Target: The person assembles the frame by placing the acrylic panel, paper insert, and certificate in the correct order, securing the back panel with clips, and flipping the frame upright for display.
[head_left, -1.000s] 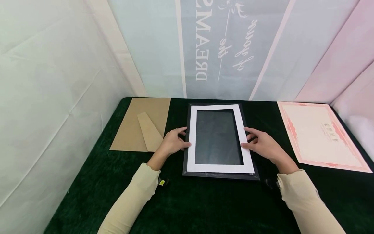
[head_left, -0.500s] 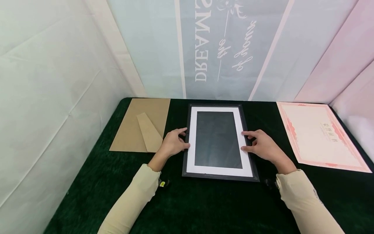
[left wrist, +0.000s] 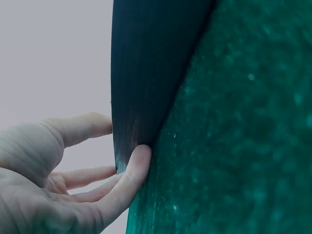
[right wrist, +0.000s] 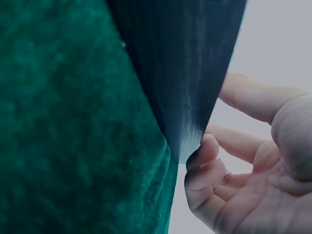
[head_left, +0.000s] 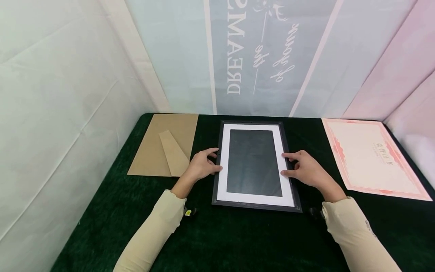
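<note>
In the head view a black picture frame (head_left: 256, 207) lies flat on the dark green cloth, with a white mat board (head_left: 255, 197) set inside its border. The mat's rectangular window shows a dark, glossy surface (head_left: 253, 162). My left hand (head_left: 201, 166) is at the frame's left side, its thumb reaching onto the mat's edge and its fingers along the outer side. On the opposite side, the thumb and index fingertip of my right hand (head_left: 303, 169) touch the mat's right edge. Both wrist views show fingers against the frame's dark outer side (left wrist: 146, 73).
A brown backing board (head_left: 146, 158) with a tapered stand leg (head_left: 174, 153) lies to the left. At the right is a cream sheet with a pink border (head_left: 367, 158). Behind the table (head_left: 251, 241) hangs a pale printed backdrop (head_left: 190, 56).
The mat has dropped from resting askew over the frame to lying level within its border. My right index finger has moved from the frame's side onto the mat; the left hand has barely shifted.
</note>
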A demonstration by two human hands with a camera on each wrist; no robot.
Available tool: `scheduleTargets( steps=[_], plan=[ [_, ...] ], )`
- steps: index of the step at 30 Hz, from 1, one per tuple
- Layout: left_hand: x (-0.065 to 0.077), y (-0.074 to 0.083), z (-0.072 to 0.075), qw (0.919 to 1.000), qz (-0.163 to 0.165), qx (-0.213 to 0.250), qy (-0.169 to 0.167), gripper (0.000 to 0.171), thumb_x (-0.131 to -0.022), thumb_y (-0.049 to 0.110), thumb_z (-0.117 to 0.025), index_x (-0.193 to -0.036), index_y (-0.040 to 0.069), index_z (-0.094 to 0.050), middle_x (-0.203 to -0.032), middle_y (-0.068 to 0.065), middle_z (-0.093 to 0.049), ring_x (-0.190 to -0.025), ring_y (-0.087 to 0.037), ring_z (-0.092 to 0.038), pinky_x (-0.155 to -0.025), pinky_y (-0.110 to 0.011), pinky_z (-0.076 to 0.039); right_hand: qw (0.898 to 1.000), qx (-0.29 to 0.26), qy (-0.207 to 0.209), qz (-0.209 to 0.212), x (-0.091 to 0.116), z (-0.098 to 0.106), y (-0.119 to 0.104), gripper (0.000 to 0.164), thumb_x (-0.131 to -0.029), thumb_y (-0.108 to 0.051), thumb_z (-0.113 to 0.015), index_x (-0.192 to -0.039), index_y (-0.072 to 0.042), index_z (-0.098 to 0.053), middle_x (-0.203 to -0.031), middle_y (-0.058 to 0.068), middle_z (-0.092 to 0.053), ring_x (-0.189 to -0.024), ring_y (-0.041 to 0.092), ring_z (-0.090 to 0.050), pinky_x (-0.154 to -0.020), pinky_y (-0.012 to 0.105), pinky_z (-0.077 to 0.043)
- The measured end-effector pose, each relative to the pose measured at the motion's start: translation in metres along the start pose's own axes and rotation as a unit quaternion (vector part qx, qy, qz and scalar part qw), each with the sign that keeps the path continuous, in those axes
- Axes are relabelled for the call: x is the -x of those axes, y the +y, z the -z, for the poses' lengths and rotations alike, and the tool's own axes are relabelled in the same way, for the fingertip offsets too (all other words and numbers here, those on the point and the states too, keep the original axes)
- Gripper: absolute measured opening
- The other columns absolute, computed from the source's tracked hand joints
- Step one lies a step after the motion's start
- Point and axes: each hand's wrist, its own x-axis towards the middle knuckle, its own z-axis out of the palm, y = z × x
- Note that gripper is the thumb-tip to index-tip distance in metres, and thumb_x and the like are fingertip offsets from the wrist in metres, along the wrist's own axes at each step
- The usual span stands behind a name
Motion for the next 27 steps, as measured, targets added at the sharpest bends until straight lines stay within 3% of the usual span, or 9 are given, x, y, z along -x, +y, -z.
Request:
scheduleTargets(
  steps=[4, 8, 10, 15, 18, 20, 22, 27],
  plan=[
    [0.0, -0.003, 0.002, 0.9999, -0.007, 0.0, -0.01, 0.07, -0.083, 0.011, -0.08, -0.146, 0.019, -0.05, -0.133, -0.013, -0.058, -0.068, -0.013, -0.069, -0.068, -0.031, -0.059, 1.0, -0.005, -0.004, 0.018, -0.001, 0.007, 0.004, 0.064, -0.086, -0.021, -0.077, -0.142, -0.001, -0.052, -0.125, 0.028, -0.051, -0.081, 0.023, -0.054, -0.065, 0.031, -0.046],
    [0.002, -0.004, 0.002, 0.9998, -0.011, -0.007, -0.013, 0.062, -0.084, 0.011, -0.079, -0.141, 0.021, -0.056, -0.133, -0.014, -0.056, -0.069, -0.013, -0.067, -0.067, -0.029, -0.057, 1.0, -0.02, 0.004, 0.02, 0.003, 0.026, 0.016, 0.064, -0.092, -0.029, -0.072, -0.144, -0.001, -0.049, -0.133, 0.029, -0.053, -0.091, 0.029, -0.061, -0.072, 0.035, -0.05],
    [0.003, -0.003, 0.002, 0.9998, -0.013, -0.011, -0.013, 0.055, -0.085, 0.012, -0.079, -0.136, 0.019, -0.06, -0.133, -0.014, -0.055, -0.069, -0.013, -0.067, -0.067, -0.029, -0.057, 0.999, -0.034, 0.01, 0.008, 0.008, 0.04, 0.026, 0.064, -0.095, -0.034, -0.067, -0.146, -0.001, -0.046, -0.136, 0.03, -0.051, -0.102, 0.035, -0.061, -0.077, 0.036, -0.051],
    [0.005, -0.002, 0.0, 0.9993, -0.022, -0.024, -0.018, 0.048, -0.084, 0.013, -0.08, -0.13, 0.017, -0.066, -0.131, -0.014, -0.054, -0.068, -0.012, -0.066, -0.065, -0.027, -0.055, 0.997, -0.042, 0.046, -0.041, 0.025, 0.074, 0.069, 0.065, -0.1, -0.039, -0.058, -0.148, 0.002, -0.04, -0.14, 0.034, -0.046, -0.119, 0.051, -0.052, -0.072, 0.019, -0.044],
    [0.005, -0.002, -0.002, 0.999, -0.023, -0.036, -0.016, 0.047, -0.083, 0.015, -0.081, -0.128, 0.018, -0.067, -0.131, -0.014, -0.054, -0.068, -0.011, -0.066, -0.063, -0.027, -0.054, 0.994, -0.034, 0.063, -0.087, 0.038, 0.09, 0.098, 0.07, -0.102, -0.042, -0.052, -0.151, 0.004, -0.034, -0.145, 0.038, -0.04, -0.124, 0.057, -0.044, -0.079, 0.034, -0.05],
    [0.005, -0.003, -0.002, 0.9989, -0.021, -0.042, -0.01, 0.047, -0.082, 0.015, -0.082, -0.127, 0.019, -0.068, -0.131, -0.014, -0.054, -0.068, -0.011, -0.065, -0.062, -0.026, -0.053, 0.987, -0.032, 0.075, -0.14, 0.047, 0.098, 0.117, 0.075, -0.102, -0.047, -0.048, -0.153, 0.004, -0.027, -0.148, 0.04, -0.033, -0.127, 0.059, -0.037, -0.085, 0.053, -0.048],
    [0.004, -0.003, -0.002, 0.9987, -0.021, -0.045, -0.006, 0.047, -0.082, 0.015, -0.082, -0.127, 0.019, -0.068, -0.131, -0.014, -0.054, -0.068, -0.011, -0.065, -0.062, -0.026, -0.053, 0.977, -0.03, 0.088, -0.193, 0.057, 0.104, 0.136, 0.078, -0.102, -0.049, -0.045, -0.154, 0.005, -0.022, -0.149, 0.043, -0.027, -0.13, 0.061, -0.031, -0.092, 0.069, -0.038],
    [0.004, -0.001, -0.001, 0.9987, -0.023, -0.047, -0.004, 0.047, -0.082, 0.015, -0.082, -0.127, 0.018, -0.068, -0.131, -0.013, -0.054, -0.069, -0.01, -0.065, -0.062, -0.026, -0.053, 0.939, -0.06, 0.127, -0.315, 0.077, 0.112, 0.175, 0.082, -0.101, -0.043, -0.049, -0.154, 0.007, -0.012, -0.153, 0.042, -0.016, -0.13, 0.06, -0.025, -0.104, 0.072, -0.032]
  ],
)
